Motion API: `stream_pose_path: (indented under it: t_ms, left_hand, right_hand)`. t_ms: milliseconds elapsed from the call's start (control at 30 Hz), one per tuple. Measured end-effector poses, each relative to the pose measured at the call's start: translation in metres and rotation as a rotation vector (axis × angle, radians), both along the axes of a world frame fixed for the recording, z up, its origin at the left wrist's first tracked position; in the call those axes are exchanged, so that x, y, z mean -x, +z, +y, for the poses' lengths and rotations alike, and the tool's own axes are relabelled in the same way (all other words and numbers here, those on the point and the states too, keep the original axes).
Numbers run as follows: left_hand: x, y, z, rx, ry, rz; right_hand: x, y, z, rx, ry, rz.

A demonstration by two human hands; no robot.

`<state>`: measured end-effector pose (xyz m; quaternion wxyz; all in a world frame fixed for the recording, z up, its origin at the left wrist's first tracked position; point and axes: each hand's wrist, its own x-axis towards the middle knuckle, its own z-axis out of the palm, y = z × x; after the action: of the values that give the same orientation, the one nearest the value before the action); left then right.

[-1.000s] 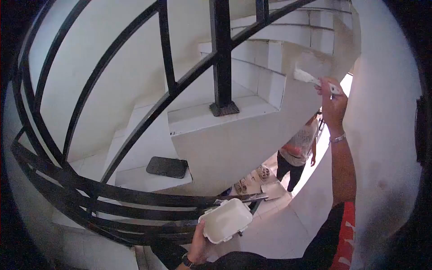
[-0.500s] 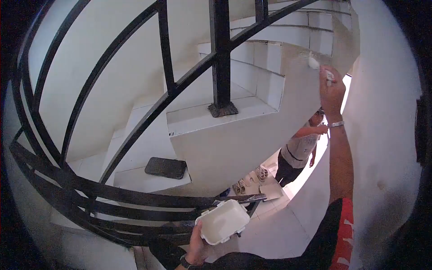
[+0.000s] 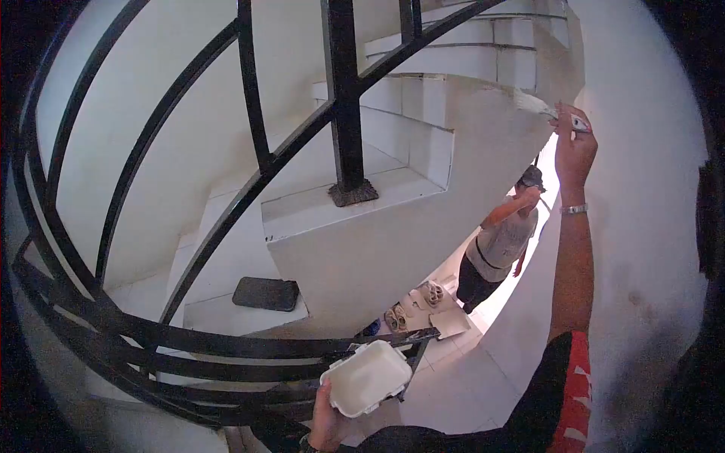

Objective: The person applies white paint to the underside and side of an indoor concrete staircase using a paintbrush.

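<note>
My right hand [image 3: 575,151] is raised at the upper right, its fingers closed round the handle of a paintbrush [image 3: 533,104]. White bristles point left, against the side face of the staircase [image 3: 483,136]. Low in the middle, my left hand [image 3: 325,419] grips the left edge of a white plastic container [image 3: 368,379]. Pale, whitish contents lie inside it, level and smooth. The container is just beside the lower rails of the black railing [image 3: 226,340].
Black metal bars cross the left and upper middle. A dark phone-like slab [image 3: 266,294] lies on a white tiled step. Beyond the stairs stands another person [image 3: 502,238], near a doorway, with shoes [image 3: 396,317] on the floor below. A wall [image 3: 642,226] rises at right.
The brush handle and my right hand have shifted right, leaving the bristles more level. The whole stair view has slid slightly left. The other person's head now shows more fully.
</note>
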<state>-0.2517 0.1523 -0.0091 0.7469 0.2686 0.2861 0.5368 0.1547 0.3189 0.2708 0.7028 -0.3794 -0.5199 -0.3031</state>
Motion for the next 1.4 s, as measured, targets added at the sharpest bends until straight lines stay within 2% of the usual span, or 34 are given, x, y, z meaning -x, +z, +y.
stream_pose_path:
  t_ms: [133,233,267,333,367,433,500,600,633,700,767,800,833,900,933,1000,1033,1067,1100,1133,1200,1300,1333,1400]
  left_hand:
    - [-0.001,-0.001,-0.001,0.022,0.021,0.024]
    - [0.007,-0.020,-0.001,-0.023,0.044,0.055]
    - [0.007,-0.023,0.000,-0.050,0.042,0.069]
    - [0.008,-0.021,0.001,-0.078,0.038,0.085]
    - [0.009,-0.015,0.000,-0.064,0.013,0.069]
    - [0.008,-0.014,0.001,-0.048,-0.012,0.057]
    - [0.006,-0.023,0.002,-0.047,0.055,0.086]
    - [0.007,-0.022,0.001,-0.017,0.033,0.053]
    - [0.011,-0.041,0.009,-0.017,0.034,0.053]
    - [0.020,-0.097,0.032,-0.220,-0.036,0.257]
    - [0.018,-0.085,0.028,-0.265,-0.063,0.323]
    - [0.018,-0.074,0.024,-0.310,-0.091,0.391]
    - [0.014,-0.051,0.016,-0.310,-0.093,0.389]
    - [0.005,-0.006,-0.003,0.016,0.051,0.074]
    - [0.009,-0.028,0.006,0.015,0.048,0.075]
    - [0.021,-0.092,0.031,-0.236,-0.050,0.408]
    - [0.017,-0.068,0.021,-0.235,-0.053,0.410]
    - [0.008,-0.023,0.003,-0.123,-0.017,0.249]
    - [0.003,0.001,-0.005,-0.014,0.019,0.086]
    - [0.003,-0.003,-0.003,-0.016,0.020,0.086]
    - [0.004,-0.015,0.003,-0.023,0.062,0.134]
    - [-0.001,-0.002,-0.005,0.000,0.037,0.081]
    - [-0.001,-0.005,-0.004,0.002,0.036,0.083]
    - [0.003,-0.023,0.006,-0.062,0.024,0.317]
  right_hand:
    - [-0.018,-0.009,0.017,0.104,-0.097,-0.052]
    - [0.019,-0.024,0.021,0.159,0.102,-0.051]
    - [0.034,-0.028,0.018,0.157,0.102,-0.050]
    - [0.059,-0.033,0.005,0.124,0.334,-0.120]
    - [0.061,-0.034,0.000,0.122,0.333,-0.119]
    - [0.063,-0.036,-0.006,0.106,0.553,-0.040]
    - [0.052,-0.034,-0.005,0.102,0.570,0.001]
    - [0.022,-0.032,0.009,0.130,0.549,0.071]
    - [0.008,-0.033,0.018,0.162,0.511,0.102]
    - [-0.025,-0.036,0.033,0.141,0.534,0.136]
    - [-0.051,-0.039,0.035,0.127,0.281,0.188]
    - [-0.060,-0.037,0.024,0.206,0.179,0.164]
    - [-0.059,-0.037,0.020,0.206,0.176,0.163]
    - [-0.058,-0.039,0.016,-0.011,0.154,0.174]
    - [-0.057,-0.039,0.015,-0.028,0.148,0.163]
    - [-0.048,-0.042,0.019,0.035,0.099,0.107]
    - [-0.040,-0.045,0.023,0.098,0.054,0.049]
    - [-0.031,-0.049,0.026,0.138,0.096,0.002]
    - [-0.015,-0.052,0.027,0.100,0.032,-0.121]
    - [0.009,-0.055,0.023,0.090,0.152,-0.124]
    - [0.045,-0.061,0.012,0.100,0.213,-0.150]
    - [0.078,-0.060,-0.018,0.140,0.331,-0.250]
    - [0.080,-0.064,-0.021,0.194,0.459,-0.155]
    - [0.066,-0.069,-0.017,0.128,0.501,-0.114]
